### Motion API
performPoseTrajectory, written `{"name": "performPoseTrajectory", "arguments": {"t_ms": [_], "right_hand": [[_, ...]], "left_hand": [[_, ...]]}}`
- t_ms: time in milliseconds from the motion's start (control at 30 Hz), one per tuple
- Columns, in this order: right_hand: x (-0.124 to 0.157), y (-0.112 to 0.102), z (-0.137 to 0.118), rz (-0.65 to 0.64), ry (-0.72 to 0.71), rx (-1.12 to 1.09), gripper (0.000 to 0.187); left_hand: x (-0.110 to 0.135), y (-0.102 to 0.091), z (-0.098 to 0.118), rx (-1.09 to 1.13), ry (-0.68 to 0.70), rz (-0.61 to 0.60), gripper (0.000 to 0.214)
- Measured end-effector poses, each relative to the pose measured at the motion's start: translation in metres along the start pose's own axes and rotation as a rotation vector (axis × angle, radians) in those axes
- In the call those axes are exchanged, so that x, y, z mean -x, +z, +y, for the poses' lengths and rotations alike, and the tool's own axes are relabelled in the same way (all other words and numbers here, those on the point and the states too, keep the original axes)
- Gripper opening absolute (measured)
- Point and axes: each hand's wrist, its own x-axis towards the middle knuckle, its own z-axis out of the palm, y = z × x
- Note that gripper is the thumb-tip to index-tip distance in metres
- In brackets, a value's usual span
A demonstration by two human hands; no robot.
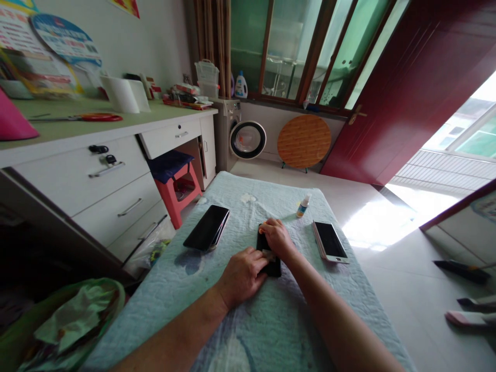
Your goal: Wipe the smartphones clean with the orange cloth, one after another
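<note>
A black phone (pixel 273 267) lies in the middle of a table covered with a pale blue-green cloth (pixel 271 320). My right hand (pixel 277 236) rests on the phone's upper part, fingers curled down onto it. My left hand (pixel 242 275) is at the phone's lower left edge, fingers pinched on a small pale piece (pixel 268 253) that I cannot make out. A stack of black phones (pixel 206 228) lies to the left. A white phone with a dark screen (pixel 330 241) lies to the right. A small dropper bottle (pixel 303 206) stands behind it.
A white desk with drawers (pixel 116 175) runs along the left, a red stool (pixel 176 188) tucked under it. A green bag of rubbish (pixel 65 325) sits at the near left. A washing machine (pixel 242 137), a round wooden tabletop (pixel 304 141) and a dark red door (pixel 406 88) stand beyond.
</note>
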Motion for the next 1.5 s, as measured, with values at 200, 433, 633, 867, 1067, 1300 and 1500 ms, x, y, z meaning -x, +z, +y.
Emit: {"name": "performPoseTrajectory", "arguments": {"t_ms": [200, 433, 633, 867, 1067, 1300, 1500], "right_hand": [[-0.024, 0.006, 0.005, -0.007, 0.062, 0.084, 0.028], [-0.032, 0.007, 0.007, -0.016, 0.097, 0.089, 0.026], [-0.027, -0.001, 0.017, -0.069, 0.146, 0.111, 0.027], [-0.014, -0.015, 0.033, -0.113, 0.214, 0.156, 0.027], [-0.024, -0.012, 0.021, -0.130, 0.198, 0.165, 0.026], [-0.038, -0.002, -0.007, -0.130, 0.138, 0.162, 0.030], [-0.035, -0.002, -0.004, -0.111, 0.146, 0.154, 0.028]], "left_hand": [[0.001, 0.001, 0.000, 0.045, 0.008, 0.016, 0.037], [0.002, 0.005, -0.004, 0.030, -0.027, 0.009, 0.045], [0.000, -0.001, -0.001, -0.014, -0.054, 0.005, 0.035], [-0.001, 0.003, -0.003, -0.012, 0.007, 0.027, 0.035], [-0.002, 0.009, -0.010, 0.005, 0.027, -0.005, 0.038], [-0.003, 0.005, -0.008, 0.004, 0.013, -0.012, 0.042], [-0.001, 0.008, -0.007, 0.004, 0.000, -0.016, 0.043]]}}
